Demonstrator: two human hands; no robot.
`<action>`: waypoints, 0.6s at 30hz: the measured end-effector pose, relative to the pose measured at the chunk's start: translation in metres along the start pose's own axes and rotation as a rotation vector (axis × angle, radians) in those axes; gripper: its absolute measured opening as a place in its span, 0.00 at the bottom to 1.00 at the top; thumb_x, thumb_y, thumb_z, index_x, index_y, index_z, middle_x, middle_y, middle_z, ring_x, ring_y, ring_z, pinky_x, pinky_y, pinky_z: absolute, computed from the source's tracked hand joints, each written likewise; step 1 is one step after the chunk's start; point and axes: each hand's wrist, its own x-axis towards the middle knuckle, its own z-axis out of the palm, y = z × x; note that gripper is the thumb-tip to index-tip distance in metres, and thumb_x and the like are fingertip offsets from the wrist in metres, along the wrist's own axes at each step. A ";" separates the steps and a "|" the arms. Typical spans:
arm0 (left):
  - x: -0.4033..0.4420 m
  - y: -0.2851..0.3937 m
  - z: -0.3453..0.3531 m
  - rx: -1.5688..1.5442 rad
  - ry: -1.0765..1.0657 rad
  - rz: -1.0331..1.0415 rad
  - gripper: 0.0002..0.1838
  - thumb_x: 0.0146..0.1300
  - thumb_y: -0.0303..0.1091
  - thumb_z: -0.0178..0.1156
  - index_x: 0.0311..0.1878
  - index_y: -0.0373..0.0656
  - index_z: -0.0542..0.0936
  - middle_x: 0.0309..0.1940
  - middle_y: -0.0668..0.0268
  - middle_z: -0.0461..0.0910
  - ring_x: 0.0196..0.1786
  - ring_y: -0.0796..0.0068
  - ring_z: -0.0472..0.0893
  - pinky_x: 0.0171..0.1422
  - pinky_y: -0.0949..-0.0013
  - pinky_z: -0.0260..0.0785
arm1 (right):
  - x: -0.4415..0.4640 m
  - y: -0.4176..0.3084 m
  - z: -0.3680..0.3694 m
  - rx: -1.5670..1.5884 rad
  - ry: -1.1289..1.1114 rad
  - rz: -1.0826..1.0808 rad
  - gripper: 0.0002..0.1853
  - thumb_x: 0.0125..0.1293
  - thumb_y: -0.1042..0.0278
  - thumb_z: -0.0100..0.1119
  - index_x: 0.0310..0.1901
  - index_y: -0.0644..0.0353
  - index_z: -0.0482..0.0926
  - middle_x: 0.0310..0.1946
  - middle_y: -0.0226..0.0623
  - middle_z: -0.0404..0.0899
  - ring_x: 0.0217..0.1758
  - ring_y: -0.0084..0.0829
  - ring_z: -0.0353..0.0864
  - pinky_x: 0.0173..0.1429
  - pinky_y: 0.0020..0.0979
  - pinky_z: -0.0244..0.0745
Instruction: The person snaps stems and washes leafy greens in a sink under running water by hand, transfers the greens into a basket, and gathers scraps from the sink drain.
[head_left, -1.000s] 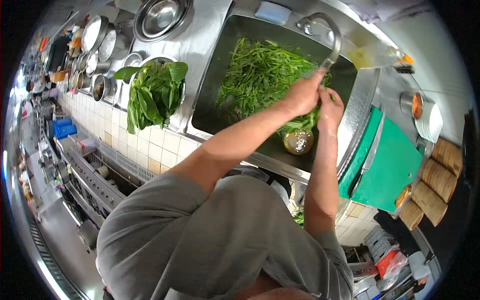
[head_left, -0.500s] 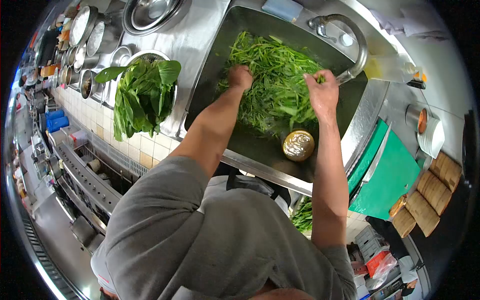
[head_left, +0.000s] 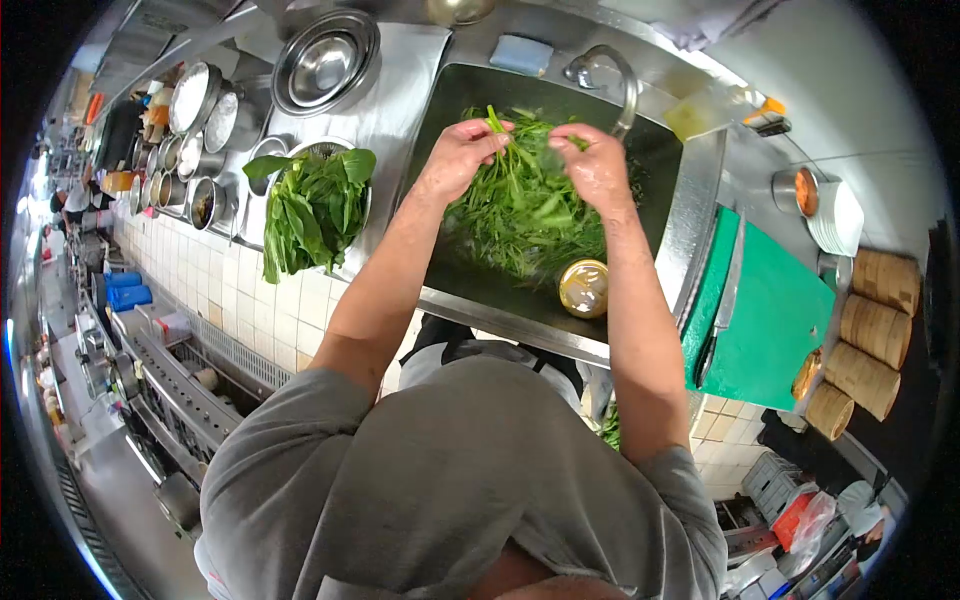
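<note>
The left hand (head_left: 462,160), closed in a pinch, held green stems (head_left: 496,122) over the leafy greens (head_left: 520,225) in the sink (head_left: 655,165). The right hand (head_left: 597,168) curled beside them, its hold unclear

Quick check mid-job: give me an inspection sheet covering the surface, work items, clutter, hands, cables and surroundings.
Surface: metal sink set in a steel counter.
Job's things: loose greens heaped in the sink; a round container at their near right edge, contents unclear.
Clutter: leafy bunch left of the sink, overhanging the counter edge; knife lying on the green cutting board at right.
Hands: left hand pinches green stems; right hand is above the heap, fingers bent, grip unclear.
Cables: nothing seen around the sink.
Surroundings: faucet at the sink's far side; steel bowls at far left; stacked white plates beyond the board.
</note>
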 end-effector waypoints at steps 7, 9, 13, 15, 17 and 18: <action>0.011 0.017 0.045 0.341 -0.160 0.011 0.07 0.68 0.32 0.64 0.42 0.39 0.84 0.33 0.73 0.80 0.34 0.83 0.75 0.41 0.75 0.68 | 0.001 -0.010 -0.002 0.127 0.005 -0.001 0.17 0.66 0.57 0.67 0.50 0.60 0.86 0.36 0.39 0.88 0.31 0.22 0.82 0.38 0.28 0.76; 0.011 0.027 0.060 0.379 -0.125 -0.051 0.07 0.68 0.33 0.64 0.41 0.39 0.84 0.32 0.71 0.81 0.34 0.82 0.76 0.39 0.73 0.71 | -0.002 -0.004 -0.001 0.259 0.060 0.076 0.16 0.66 0.58 0.68 0.48 0.62 0.86 0.34 0.37 0.87 0.29 0.21 0.80 0.35 0.27 0.75; 0.042 0.029 0.088 1.024 -0.068 0.414 0.17 0.60 0.33 0.70 0.45 0.32 0.77 0.31 0.62 0.84 0.33 0.75 0.81 0.40 0.70 0.74 | -0.011 0.000 -0.009 0.410 0.183 0.099 0.16 0.66 0.60 0.68 0.44 0.67 0.86 0.28 0.34 0.85 0.27 0.22 0.79 0.34 0.27 0.75; 0.042 0.041 0.106 0.996 -0.157 0.334 0.20 0.59 0.33 0.71 0.48 0.31 0.75 0.32 0.61 0.85 0.36 0.74 0.83 0.41 0.69 0.75 | -0.010 0.013 -0.016 0.413 0.240 0.152 0.16 0.66 0.60 0.68 0.44 0.68 0.85 0.25 0.35 0.83 0.25 0.23 0.78 0.32 0.28 0.72; 0.059 0.022 0.104 0.729 -0.385 0.295 0.28 0.56 0.31 0.73 0.55 0.29 0.70 0.32 0.56 0.84 0.42 0.72 0.84 0.43 0.66 0.75 | -0.009 0.024 -0.025 0.441 0.292 0.178 0.17 0.67 0.59 0.67 0.42 0.69 0.84 0.24 0.36 0.82 0.24 0.25 0.78 0.31 0.30 0.71; 0.068 0.003 0.095 0.728 -0.391 0.290 0.28 0.56 0.31 0.73 0.55 0.29 0.70 0.32 0.56 0.84 0.42 0.72 0.84 0.43 0.66 0.75 | -0.017 0.018 -0.032 0.292 0.344 0.228 0.17 0.68 0.59 0.65 0.41 0.69 0.83 0.24 0.38 0.82 0.25 0.27 0.78 0.33 0.32 0.71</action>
